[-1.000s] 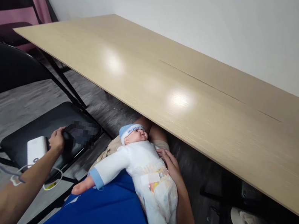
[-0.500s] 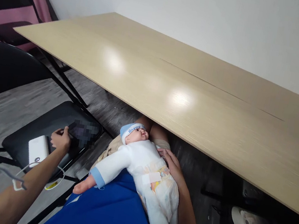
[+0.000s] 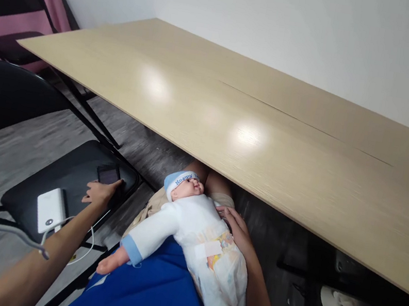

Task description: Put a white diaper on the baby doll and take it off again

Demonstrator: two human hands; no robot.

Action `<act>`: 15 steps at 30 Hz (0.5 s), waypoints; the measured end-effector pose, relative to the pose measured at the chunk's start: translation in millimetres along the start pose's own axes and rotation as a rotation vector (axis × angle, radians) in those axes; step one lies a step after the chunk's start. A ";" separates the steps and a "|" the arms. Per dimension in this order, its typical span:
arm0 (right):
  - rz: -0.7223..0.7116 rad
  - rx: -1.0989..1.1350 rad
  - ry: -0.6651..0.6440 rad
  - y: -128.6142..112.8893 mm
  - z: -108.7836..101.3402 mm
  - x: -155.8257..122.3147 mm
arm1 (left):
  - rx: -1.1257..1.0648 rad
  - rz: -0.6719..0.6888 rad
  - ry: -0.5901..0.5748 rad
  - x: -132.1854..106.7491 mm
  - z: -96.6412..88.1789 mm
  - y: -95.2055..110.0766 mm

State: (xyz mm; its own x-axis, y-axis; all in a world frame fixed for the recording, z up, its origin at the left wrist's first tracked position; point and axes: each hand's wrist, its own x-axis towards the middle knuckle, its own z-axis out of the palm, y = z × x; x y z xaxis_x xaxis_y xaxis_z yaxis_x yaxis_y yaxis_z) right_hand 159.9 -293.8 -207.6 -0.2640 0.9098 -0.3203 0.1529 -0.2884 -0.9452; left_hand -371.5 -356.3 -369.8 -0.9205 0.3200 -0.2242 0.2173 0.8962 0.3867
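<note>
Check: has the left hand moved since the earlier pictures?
Yes, the left hand moved rightward across the black chair seat, farther from the white box.

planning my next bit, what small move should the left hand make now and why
Probably close the left hand around the dark phone: the hand is at its edge on the black chair seat, while the right hand rests against the doll, likely steadying it.
</note>
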 end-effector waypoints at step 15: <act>0.022 -0.009 0.011 -5.0 1.8 -4.5 | -0.076 0.310 0.037 -14.8 -2.3 -13.4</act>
State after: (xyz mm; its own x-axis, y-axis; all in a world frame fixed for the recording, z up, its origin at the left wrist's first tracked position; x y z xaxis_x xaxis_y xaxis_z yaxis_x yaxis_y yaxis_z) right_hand 158.6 -296.9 -201.6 -0.2504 0.9065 -0.3400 0.1667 -0.3056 -0.9375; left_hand -361.6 -373.8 -369.6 -0.8255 0.5618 -0.0535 0.4659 0.7319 0.4972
